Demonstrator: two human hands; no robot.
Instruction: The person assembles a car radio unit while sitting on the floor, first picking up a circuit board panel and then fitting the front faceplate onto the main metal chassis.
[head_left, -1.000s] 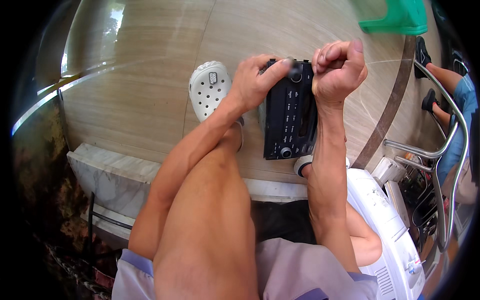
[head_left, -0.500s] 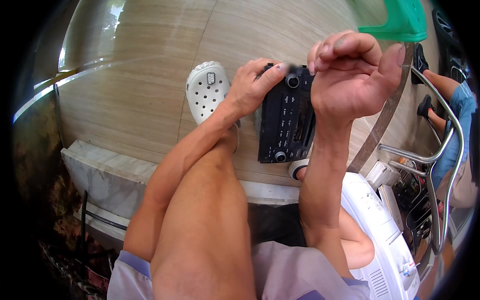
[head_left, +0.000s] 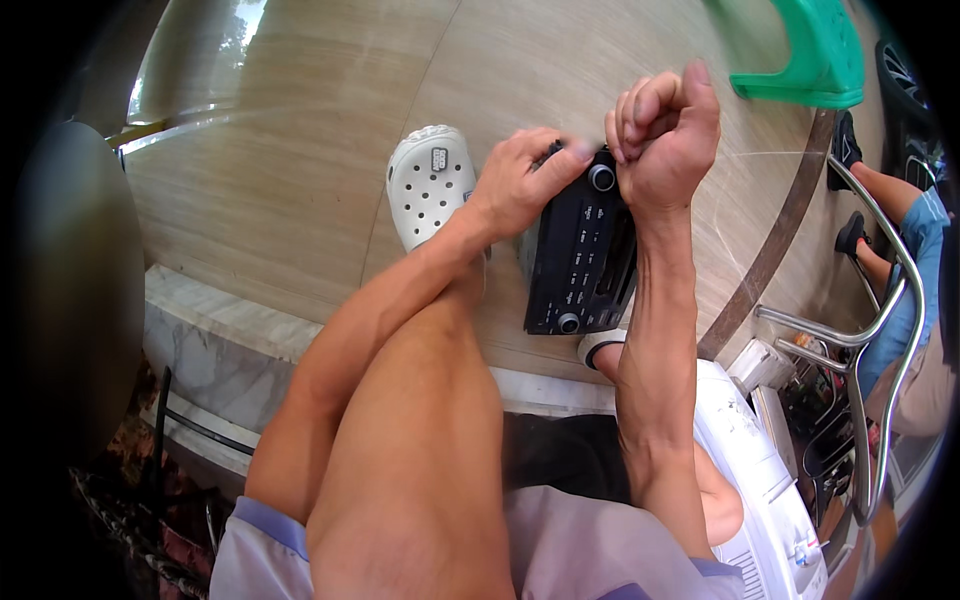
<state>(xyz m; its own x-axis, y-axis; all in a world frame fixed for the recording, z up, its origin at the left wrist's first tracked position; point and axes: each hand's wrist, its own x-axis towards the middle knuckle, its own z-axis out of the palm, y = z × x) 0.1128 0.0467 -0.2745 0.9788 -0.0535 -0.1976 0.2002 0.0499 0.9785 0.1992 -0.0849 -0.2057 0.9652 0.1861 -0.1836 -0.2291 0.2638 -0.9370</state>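
Note:
A black car stereo with round silver knobs and a row of buttons stands on end between my feet, tilted a little. My left hand is closed over its upper left edge, with the thumb stretched along the top. Beside the stereo's upper right corner is my right hand, fingers curled in toward the palm and thumb pointing up. Whatever those curled fingers may hold is hidden. A blur by the left thumb covers part of the stereo's top end.
A white clog is on my foot left of the stereo. A green plastic stool stands at the far right. Nearer are a curved metal rail and a white plastic casing. Another person's legs show beyond the rail.
My right hand has turned and curled its fingers more, drawing in toward the stereo's top. The left hand keeps its grip. The whole view has shifted slightly.

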